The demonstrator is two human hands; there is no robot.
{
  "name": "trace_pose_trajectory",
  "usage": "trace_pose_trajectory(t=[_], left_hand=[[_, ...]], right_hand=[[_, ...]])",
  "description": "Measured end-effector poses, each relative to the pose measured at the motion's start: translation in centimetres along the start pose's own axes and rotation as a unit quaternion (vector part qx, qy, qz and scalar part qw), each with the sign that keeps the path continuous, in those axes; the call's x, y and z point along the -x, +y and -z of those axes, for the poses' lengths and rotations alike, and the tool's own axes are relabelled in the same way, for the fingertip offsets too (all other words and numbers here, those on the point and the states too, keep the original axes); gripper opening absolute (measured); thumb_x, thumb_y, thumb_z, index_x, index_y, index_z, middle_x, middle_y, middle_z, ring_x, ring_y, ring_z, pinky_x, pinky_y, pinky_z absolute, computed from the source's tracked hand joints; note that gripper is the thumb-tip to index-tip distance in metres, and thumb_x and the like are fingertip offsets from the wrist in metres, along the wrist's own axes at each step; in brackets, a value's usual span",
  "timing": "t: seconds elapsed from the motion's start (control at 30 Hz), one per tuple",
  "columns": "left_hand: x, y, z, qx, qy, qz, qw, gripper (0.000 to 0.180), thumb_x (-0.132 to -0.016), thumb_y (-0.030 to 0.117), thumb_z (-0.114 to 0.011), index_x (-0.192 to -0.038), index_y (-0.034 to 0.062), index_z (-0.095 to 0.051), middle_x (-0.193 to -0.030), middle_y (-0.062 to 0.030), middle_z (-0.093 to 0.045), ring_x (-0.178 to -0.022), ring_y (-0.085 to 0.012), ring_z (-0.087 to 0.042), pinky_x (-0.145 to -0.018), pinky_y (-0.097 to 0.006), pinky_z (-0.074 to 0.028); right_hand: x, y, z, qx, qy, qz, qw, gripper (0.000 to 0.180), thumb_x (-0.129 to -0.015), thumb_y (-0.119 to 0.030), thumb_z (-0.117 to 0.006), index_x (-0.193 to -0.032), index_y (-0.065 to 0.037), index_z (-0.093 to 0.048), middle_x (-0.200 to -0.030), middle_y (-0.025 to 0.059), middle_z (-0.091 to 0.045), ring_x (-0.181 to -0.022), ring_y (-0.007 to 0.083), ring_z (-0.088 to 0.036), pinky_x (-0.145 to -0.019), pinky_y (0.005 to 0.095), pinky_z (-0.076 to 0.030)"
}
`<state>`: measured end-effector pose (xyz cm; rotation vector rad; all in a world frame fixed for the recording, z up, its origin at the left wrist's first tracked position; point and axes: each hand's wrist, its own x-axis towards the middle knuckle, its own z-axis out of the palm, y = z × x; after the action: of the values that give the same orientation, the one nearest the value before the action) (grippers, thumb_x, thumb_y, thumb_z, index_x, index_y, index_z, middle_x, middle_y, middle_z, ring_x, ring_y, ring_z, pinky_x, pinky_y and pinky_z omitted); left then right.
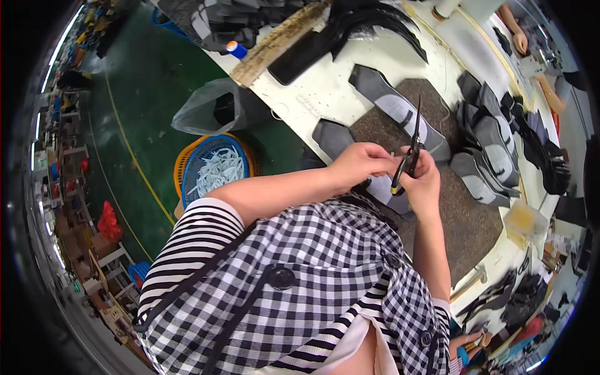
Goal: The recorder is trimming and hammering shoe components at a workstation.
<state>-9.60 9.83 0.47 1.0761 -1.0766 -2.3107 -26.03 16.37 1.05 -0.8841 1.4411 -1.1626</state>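
Note:
My right hand (425, 181) grips the handles of a pair of black scissors (414, 134), blades pointing up and away from me. My left hand (359, 161) is closed right beside it, pinching something small near the scissor handles that I cannot make out. Under both hands lies a grey and black shoe upper piece (384, 187) on a brown felt mat (462, 219). Another grey and black upper piece (394, 103) lies just beyond the scissor tips.
The white worktable (325, 94) holds stacks of grey uppers (494, 150) on the right and black pieces (369, 22) at the far edge. A blue and orange basket of white scraps (215, 165) and a clear plastic bag (209, 106) sit on the green floor. Another person's hands (519, 40) work far right.

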Motion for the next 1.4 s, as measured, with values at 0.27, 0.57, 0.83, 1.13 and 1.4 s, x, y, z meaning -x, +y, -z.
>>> trace_pose_trajectory(t=[0.27, 0.57, 0.83, 1.13, 1.4], left_hand=[[1.0, -4.7, 7.5, -0.553, 0.025, -0.278, 0.785, 0.039, -0.086, 0.020, -0.066, -0.121, 0.0042, -0.060, -0.134, -0.0131, -0.050, -0.126, -0.0359, -0.045, -0.105, -0.044, -0.037], [1.6, -5.4, 7.3, -0.593, 0.004, -0.311, 0.742, 0.053, -0.083, 0.028, -0.068, -0.124, -0.0008, -0.053, -0.134, -0.0184, -0.046, -0.135, -0.0358, -0.035, -0.111, -0.041, -0.033], [1.4, -6.7, 8.9, -0.638, 0.027, -0.336, 0.692, 0.052, -0.082, 0.030, -0.069, -0.118, -0.0038, -0.054, -0.127, -0.0192, -0.049, -0.131, -0.0362, -0.040, -0.107, -0.041, -0.037], [1.3, -6.7, 9.3, -0.632, 0.022, -0.328, 0.702, 0.057, -0.080, 0.030, -0.070, -0.123, -0.0008, -0.052, -0.133, -0.0195, -0.043, -0.130, -0.0359, -0.040, -0.107, -0.041, -0.037], [1.2, -7.0, 9.1, -0.635, 0.029, -0.314, 0.705, 0.058, -0.080, 0.029, -0.069, -0.126, -0.0010, -0.050, -0.136, -0.0180, -0.042, -0.132, -0.0337, -0.038, -0.108, -0.041, -0.036]], right_hand=[[0.9, 0.6, 0.2, 0.035, 0.015, -0.064, 0.997, 0.028, -0.080, 0.007, -0.067, -0.105, 0.000, -0.056, -0.083, 0.0001, -0.065, -0.077, 0.0065, -0.062, -0.073, 0.0210, -0.048], [-3.6, 2.5, -4.0, 0.291, -0.001, -0.052, 0.955, 0.035, -0.074, -0.009, -0.076, -0.105, -0.002, -0.061, -0.085, 0.0106, -0.069, -0.080, 0.0225, -0.068, -0.075, 0.0333, -0.052], [-5.4, 3.3, -5.6, 0.323, -0.032, -0.035, 0.945, 0.033, -0.073, -0.005, -0.075, -0.103, -0.002, -0.060, -0.082, 0.0063, -0.067, -0.074, 0.0164, -0.063, -0.071, 0.0306, -0.051], [-5.5, 6.0, -5.0, 0.310, 0.004, -0.044, 0.950, 0.030, -0.074, -0.006, -0.075, -0.099, -0.001, -0.061, -0.083, 0.0084, -0.067, -0.074, 0.0193, -0.064, -0.071, 0.0317, -0.051], [-5.4, 7.0, -4.7, 0.243, 0.029, -0.043, 0.969, 0.026, -0.076, -0.005, -0.074, -0.098, -0.001, -0.059, -0.081, 0.0032, -0.064, -0.071, 0.0103, -0.058, -0.068, 0.0260, -0.048]])
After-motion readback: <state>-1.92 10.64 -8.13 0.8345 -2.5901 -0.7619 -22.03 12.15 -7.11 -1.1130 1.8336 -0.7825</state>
